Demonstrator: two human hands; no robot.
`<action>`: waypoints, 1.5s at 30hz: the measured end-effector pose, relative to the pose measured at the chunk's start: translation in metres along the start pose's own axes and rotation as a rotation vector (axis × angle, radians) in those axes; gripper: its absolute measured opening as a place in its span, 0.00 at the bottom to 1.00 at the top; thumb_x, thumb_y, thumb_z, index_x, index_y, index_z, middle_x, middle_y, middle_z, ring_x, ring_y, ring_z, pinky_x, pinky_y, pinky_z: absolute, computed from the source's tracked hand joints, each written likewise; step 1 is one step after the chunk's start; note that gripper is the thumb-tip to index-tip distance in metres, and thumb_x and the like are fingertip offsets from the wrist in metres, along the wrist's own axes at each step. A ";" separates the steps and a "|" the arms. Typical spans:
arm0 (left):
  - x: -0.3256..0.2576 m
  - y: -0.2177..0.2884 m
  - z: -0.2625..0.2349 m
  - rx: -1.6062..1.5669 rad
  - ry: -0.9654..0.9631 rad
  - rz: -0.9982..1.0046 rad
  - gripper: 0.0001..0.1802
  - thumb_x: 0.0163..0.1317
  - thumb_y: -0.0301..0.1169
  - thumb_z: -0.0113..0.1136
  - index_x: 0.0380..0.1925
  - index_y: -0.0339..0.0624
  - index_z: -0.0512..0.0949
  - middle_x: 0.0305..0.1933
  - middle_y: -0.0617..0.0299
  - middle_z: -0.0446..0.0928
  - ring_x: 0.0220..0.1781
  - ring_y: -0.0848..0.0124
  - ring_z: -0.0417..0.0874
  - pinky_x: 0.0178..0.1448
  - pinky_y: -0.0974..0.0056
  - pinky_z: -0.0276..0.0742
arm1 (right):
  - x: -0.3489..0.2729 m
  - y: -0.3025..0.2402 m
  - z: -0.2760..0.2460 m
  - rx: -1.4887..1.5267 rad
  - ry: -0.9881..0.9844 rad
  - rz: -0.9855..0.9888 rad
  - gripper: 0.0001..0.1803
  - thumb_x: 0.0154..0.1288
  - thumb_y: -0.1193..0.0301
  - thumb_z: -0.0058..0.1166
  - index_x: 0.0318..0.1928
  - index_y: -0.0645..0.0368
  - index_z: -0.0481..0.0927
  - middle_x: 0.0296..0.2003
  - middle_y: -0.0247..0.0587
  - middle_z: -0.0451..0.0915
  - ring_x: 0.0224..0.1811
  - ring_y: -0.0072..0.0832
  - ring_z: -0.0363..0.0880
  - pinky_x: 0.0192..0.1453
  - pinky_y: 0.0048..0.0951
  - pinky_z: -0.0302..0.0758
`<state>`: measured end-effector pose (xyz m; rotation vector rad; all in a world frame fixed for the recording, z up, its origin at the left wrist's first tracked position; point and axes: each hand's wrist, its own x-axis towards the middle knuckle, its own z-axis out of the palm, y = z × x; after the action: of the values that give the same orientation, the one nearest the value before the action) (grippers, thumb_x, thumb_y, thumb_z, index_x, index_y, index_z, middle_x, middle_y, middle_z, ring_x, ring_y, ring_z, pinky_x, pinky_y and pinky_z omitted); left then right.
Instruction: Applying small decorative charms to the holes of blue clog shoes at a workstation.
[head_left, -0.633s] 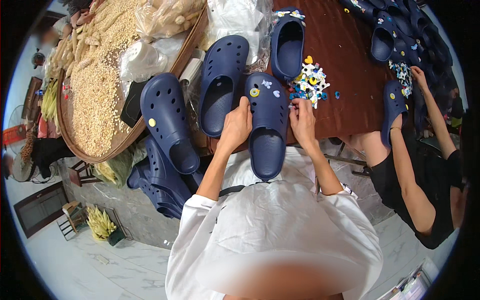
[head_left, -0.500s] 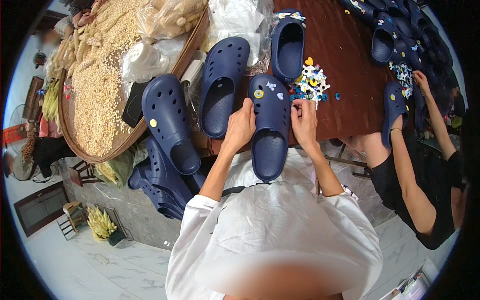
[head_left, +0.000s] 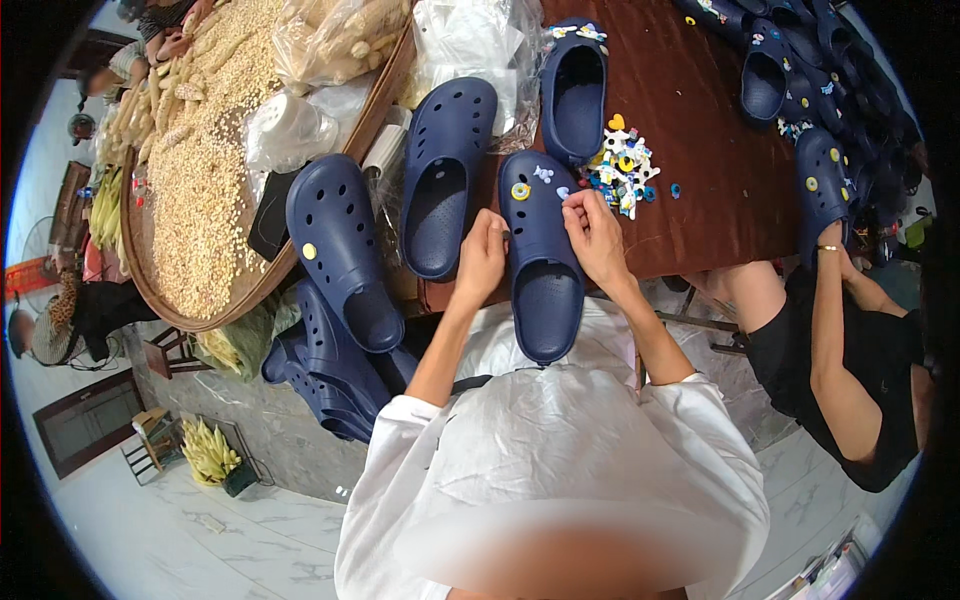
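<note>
A navy clog (head_left: 540, 230) lies toe-away in front of me. Its toe carries a yellow ring-shaped charm (head_left: 520, 191), a pale bear-like charm (head_left: 543, 174) and a pale heart charm (head_left: 562, 192). My left hand (head_left: 484, 258) is curled against the clog's left side, gripping its edge. The fingers of my right hand (head_left: 594, 235) are pinched over the upper right of the toe, just by the heart charm; whatever is between them is too small to tell. Beyond that hand sits a pile of small colourful charms (head_left: 625, 170).
Left of me are two navy clogs (head_left: 340, 240) (head_left: 450, 165); another clog (head_left: 577, 90) with charms stands behind. A wide tray (head_left: 190, 322) of corn kernels fills the far left. On the right, a co-worker's hand (head_left: 830, 232) is at a charm-trimmed clog (head_left: 822, 180), near heaped clogs.
My right hand has moved from beside the clog to over its toe, near the heart charm. My left hand has shifted slightly lower. The co-worker's clog has been raised and moved right.
</note>
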<state>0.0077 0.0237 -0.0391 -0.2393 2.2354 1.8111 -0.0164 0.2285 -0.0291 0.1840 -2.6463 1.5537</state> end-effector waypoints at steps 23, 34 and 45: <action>0.034 0.081 0.059 0.508 0.012 0.515 0.09 0.70 0.30 0.53 0.41 0.35 0.68 0.32 0.38 0.80 0.35 0.41 0.84 0.38 0.41 0.77 | 0.006 0.006 -0.024 0.047 -0.086 0.051 0.11 0.73 0.72 0.50 0.52 0.62 0.72 0.45 0.57 0.78 0.44 0.52 0.81 0.47 0.45 0.76; 0.039 0.053 0.020 0.634 0.263 0.294 0.29 0.61 0.47 0.69 0.40 0.33 0.67 0.37 0.35 0.79 0.40 0.38 0.83 0.41 0.45 0.78 | 0.028 0.002 -0.006 -0.157 0.050 0.071 0.30 0.58 0.48 0.70 0.41 0.61 0.74 0.30 0.46 0.78 0.29 0.40 0.78 0.35 0.41 0.76; 0.047 0.047 0.024 0.781 0.225 0.290 0.19 0.70 0.42 0.57 0.36 0.34 0.70 0.31 0.35 0.81 0.35 0.38 0.84 0.38 0.42 0.80 | 0.037 0.009 0.007 -0.386 0.081 -0.112 0.19 0.70 0.58 0.59 0.39 0.63 0.71 0.30 0.53 0.79 0.32 0.52 0.81 0.35 0.48 0.77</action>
<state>-0.0484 0.0583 -0.0141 0.0434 3.0593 0.9054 -0.0538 0.2245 -0.0355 0.2350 -2.7508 0.9714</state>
